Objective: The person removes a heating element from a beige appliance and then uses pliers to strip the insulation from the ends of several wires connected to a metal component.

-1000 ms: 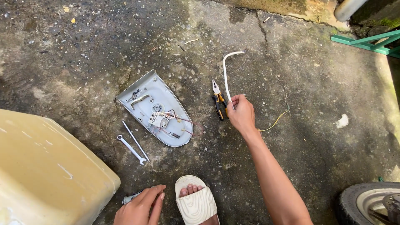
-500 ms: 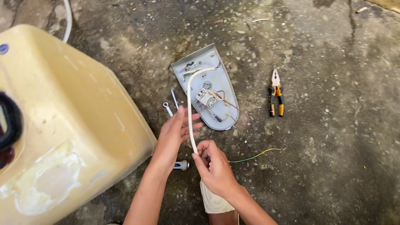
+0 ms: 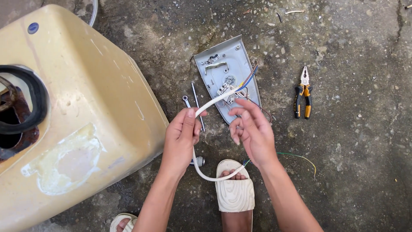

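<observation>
My left hand (image 3: 182,132) grips a white electric cable (image 3: 214,101) that loops down past my wrist toward my sandal. Coloured wires (image 3: 249,77) stick out of the cable's upper end, over a grey iron soleplate (image 3: 221,64) lying on the concrete. My right hand (image 3: 251,129) hovers just right of the cable with fingers spread, holding nothing that I can see. Pliers with orange and black handles (image 3: 303,95) lie on the ground to the right.
A large yellowish plastic tank (image 3: 90,111) with a black-rimmed opening (image 3: 30,99) fills the left side. A small wrench (image 3: 186,101) and a thin metal rod (image 3: 196,103) lie beside the soleplate. My white sandal (image 3: 234,193) is below; a thin green-yellow wire (image 3: 300,158) trails right.
One second ago my right hand reached by the pliers for the cable. Both hands have brought it in front of me, my view has shifted left, and the cable end now points over the soleplate.
</observation>
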